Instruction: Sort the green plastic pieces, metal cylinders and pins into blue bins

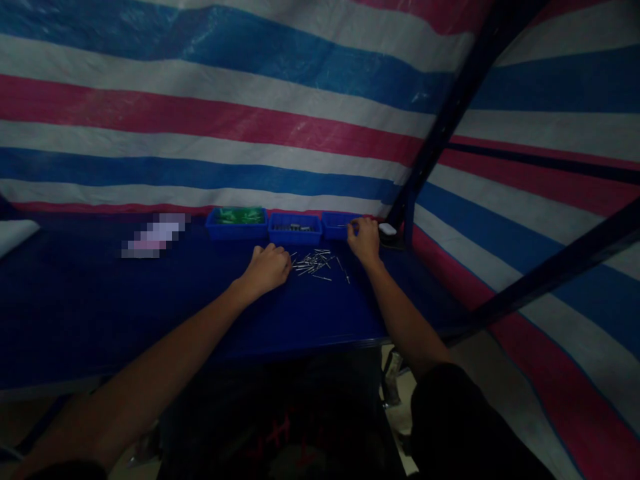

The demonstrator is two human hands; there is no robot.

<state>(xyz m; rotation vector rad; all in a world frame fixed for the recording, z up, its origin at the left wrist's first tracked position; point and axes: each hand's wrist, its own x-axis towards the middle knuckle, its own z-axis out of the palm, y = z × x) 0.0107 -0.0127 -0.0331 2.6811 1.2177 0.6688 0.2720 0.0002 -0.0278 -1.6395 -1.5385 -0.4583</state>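
Note:
Several thin, shiny metal rods (311,263) lie in a loose pile on the blue table. Just left of the pile, my left hand (270,267) rests on the tabletop with curled fingers; what they hold, if anything, is hidden. My right hand (366,239) is at the rightmost blue bin (333,233), partly covering it. Its thumb and fingers pinch what looks like one thin metal rod (342,226), pointing left over the bin. The middle blue bin (295,237) contains small metallic pieces, too dim to name.
At the left of the row, another blue bin (236,233) holds green and clear items. A small white object (387,229) sits on something dark beside my right hand. A blurred-out patch (156,235) lies farther left. Striped sheeting (225,127) and dark frame posts (450,107) enclose the table.

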